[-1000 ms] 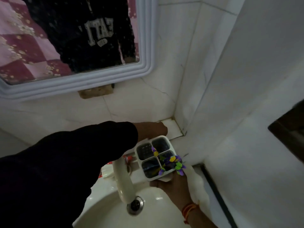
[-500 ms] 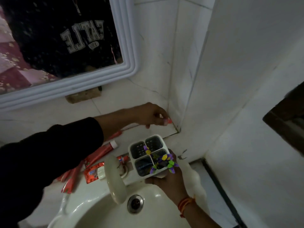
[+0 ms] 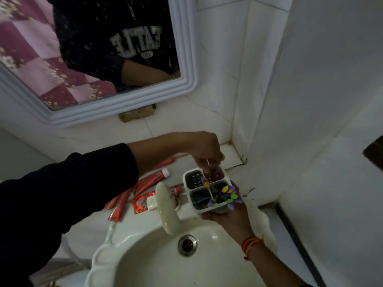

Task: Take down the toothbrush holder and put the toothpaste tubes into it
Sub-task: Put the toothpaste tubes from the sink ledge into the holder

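Note:
My right hand [image 3: 230,219] holds a white toothbrush holder [image 3: 191,188] from below, just above the back rim of the sink. The holder has several compartments and purple and yellow flower decorations on its right side. My left hand [image 3: 207,150] reaches over the holder's far right compartment, its fingertips pinching a small red item [image 3: 215,175] that sits partly inside. Red toothpaste tubes [image 3: 152,180] lie on the ledge left of the holder, along with a small red sachet [image 3: 141,203] and a small tube [image 3: 176,190] behind the tap.
A cream tap [image 3: 166,208] stands directly left of the holder, above the sink basin [image 3: 145,257] and its drain [image 3: 187,244]. A white-framed mirror [image 3: 124,113] hangs on the tiled wall behind. The white wall corner [image 3: 244,121] closes in at the right.
My left hand came away from the wall corner with the small red item and lowered it into the holder's far right compartment. My right hand kept the holder almost still.

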`<move>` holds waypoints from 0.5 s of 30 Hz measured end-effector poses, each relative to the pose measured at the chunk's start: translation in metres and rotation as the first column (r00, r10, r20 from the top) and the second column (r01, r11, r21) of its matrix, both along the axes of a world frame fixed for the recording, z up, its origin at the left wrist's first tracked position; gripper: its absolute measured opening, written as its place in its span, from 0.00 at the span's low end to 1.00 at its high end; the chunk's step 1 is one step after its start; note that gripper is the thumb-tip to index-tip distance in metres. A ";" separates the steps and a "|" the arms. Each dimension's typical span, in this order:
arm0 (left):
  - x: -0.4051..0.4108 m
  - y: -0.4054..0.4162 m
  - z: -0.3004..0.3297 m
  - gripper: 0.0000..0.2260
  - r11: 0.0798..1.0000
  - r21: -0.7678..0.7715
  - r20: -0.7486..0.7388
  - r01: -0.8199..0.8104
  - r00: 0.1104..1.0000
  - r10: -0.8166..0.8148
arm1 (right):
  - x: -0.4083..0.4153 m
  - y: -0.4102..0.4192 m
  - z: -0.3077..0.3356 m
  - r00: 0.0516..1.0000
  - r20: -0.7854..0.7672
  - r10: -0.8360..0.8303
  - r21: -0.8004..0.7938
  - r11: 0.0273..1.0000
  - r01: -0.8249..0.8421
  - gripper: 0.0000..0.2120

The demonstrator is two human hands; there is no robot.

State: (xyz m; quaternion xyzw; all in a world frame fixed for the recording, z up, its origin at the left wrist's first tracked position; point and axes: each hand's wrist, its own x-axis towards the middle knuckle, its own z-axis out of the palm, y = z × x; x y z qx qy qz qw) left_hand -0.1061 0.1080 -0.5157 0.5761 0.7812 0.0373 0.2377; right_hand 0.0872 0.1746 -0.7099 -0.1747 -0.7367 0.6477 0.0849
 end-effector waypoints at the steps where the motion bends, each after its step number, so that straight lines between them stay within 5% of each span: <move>1: -0.011 -0.009 -0.004 0.10 0.986 -0.060 0.033 -0.158 0.987 0.160 | 0.000 0.000 0.002 1.000 0.000 0.008 0.014 1.000 -0.008 0.47; 4: -0.030 -0.055 -0.019 0.07 0.867 -0.192 0.053 -0.460 0.877 0.477 | 0.001 0.000 0.005 1.000 0.001 0.003 0.019 1.000 -0.003 0.46; 9: -0.026 -0.113 -0.064 0.10 0.869 -0.359 -0.106 -0.341 0.940 0.325 | 0.001 0.001 0.007 1.000 0.022 0.022 0.014 1.000 -0.022 0.45; 15: -0.042 -0.134 -0.148 0.12 0.901 -0.332 -0.184 -0.280 0.956 0.229 | 0.000 0.002 0.007 0.998 0.035 0.043 0.020 0.999 -0.044 0.41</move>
